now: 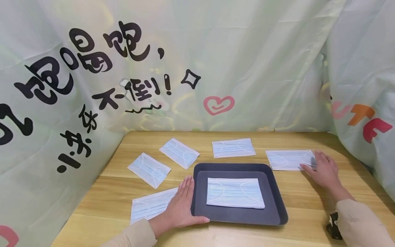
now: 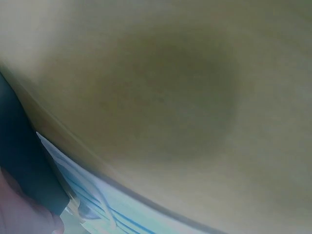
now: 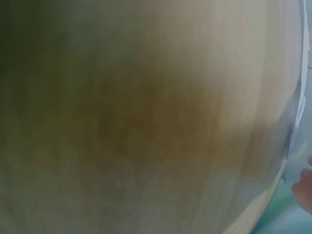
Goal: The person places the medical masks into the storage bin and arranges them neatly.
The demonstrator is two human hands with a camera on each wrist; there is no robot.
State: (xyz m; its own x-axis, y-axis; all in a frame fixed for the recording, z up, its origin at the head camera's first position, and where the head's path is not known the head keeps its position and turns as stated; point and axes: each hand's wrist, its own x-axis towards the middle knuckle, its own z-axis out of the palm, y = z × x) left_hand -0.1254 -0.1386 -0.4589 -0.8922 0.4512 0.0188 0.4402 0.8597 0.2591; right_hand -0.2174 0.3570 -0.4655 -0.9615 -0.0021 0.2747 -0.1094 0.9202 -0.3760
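A dark grey tray (image 1: 240,218) lies on the wooden table, with light blue pleated face masks (image 1: 235,192) in it. My left hand (image 1: 180,209) rests along the tray's left side, fingers straight and thumb out at the front corner. Under that hand and wrist, another face mask (image 1: 152,206) is partly hidden. Over at the right, my right hand (image 1: 325,171) is at the right end of a flat face mask (image 1: 287,160), its thumb over the lower edge and spread from the fingers. The left wrist view shows part of the tray (image 2: 29,161) and a mask (image 2: 105,200).
Several more masks lie beyond the tray: one at the left (image 1: 149,170), one at the back left (image 1: 179,153) and one at the back (image 1: 233,148). A small black object (image 1: 334,226) shows by the right sleeve. Printed fabric (image 1: 262,68) hangs around the table.
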